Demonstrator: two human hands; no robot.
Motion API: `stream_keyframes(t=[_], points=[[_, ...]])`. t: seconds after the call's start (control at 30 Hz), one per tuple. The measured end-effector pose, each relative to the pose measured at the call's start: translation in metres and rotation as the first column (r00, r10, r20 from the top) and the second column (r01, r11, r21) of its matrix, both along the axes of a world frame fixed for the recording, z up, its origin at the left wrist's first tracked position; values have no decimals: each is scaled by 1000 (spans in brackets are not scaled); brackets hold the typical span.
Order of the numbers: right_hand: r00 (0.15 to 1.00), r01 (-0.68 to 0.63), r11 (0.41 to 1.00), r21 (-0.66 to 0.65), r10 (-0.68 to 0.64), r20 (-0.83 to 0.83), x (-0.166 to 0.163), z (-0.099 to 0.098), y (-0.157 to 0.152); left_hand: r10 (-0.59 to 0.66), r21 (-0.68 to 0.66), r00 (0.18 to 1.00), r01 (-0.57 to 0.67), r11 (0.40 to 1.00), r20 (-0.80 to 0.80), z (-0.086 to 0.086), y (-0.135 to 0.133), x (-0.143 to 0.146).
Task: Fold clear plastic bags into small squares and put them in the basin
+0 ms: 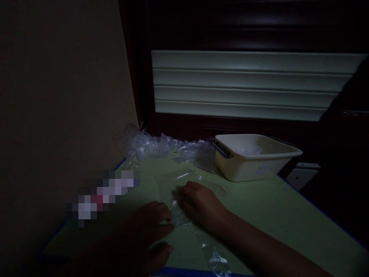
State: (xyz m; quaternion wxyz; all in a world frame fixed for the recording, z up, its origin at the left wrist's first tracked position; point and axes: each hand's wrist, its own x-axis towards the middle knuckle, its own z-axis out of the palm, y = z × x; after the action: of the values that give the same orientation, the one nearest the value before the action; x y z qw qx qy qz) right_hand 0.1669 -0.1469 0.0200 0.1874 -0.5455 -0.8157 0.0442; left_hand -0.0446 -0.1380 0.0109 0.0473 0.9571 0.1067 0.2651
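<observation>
In dim light my left hand (151, 227) rests on the green table top (273, 207), fingers curled down on the edge of a clear plastic bag (178, 215) that lies flat between my hands. My right hand (201, 204) lies just right of it, fingers bent and pressing the same clear plastic. A strip of the plastic trails toward the near table edge. A second flat clear bag (184, 177) lies just beyond my right hand.
A heap of crumpled clear plastic bags (161, 146) sits at the back left by the wall. A cream plastic tub (253, 157) with a dark handle stands at the back right. A blurred patch (100, 196) covers something at the left.
</observation>
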Motion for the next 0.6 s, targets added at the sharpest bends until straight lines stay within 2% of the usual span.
stream_keyframes(t=[0.17, 0.23, 0.33, 0.47, 0.6], points=[[980, -191, 981, 43, 188, 65, -8, 1, -9, 11, 13, 1000, -12, 1000, 22, -4, 3, 1], [973, -212, 977, 33, 208, 102, -11, -2, -10, 4, 4, 999, -5, 1000, 33, -5, 5, 1], [980, -166, 986, 28, 162, 114, -11, -5, -7, -2, 6, 999, 2, 1000, 35, -5, 5, 2], [993, -26, 1000, 13, 25, 118, -2, -6, 1, -22, 21, 999, 22, 1000, 26, -2, 4, 1], [990, 82, 997, -12, -80, 114, 6, -4, 6, 8, 27, 999, -9, 1000, 35, 3, 3, 4]])
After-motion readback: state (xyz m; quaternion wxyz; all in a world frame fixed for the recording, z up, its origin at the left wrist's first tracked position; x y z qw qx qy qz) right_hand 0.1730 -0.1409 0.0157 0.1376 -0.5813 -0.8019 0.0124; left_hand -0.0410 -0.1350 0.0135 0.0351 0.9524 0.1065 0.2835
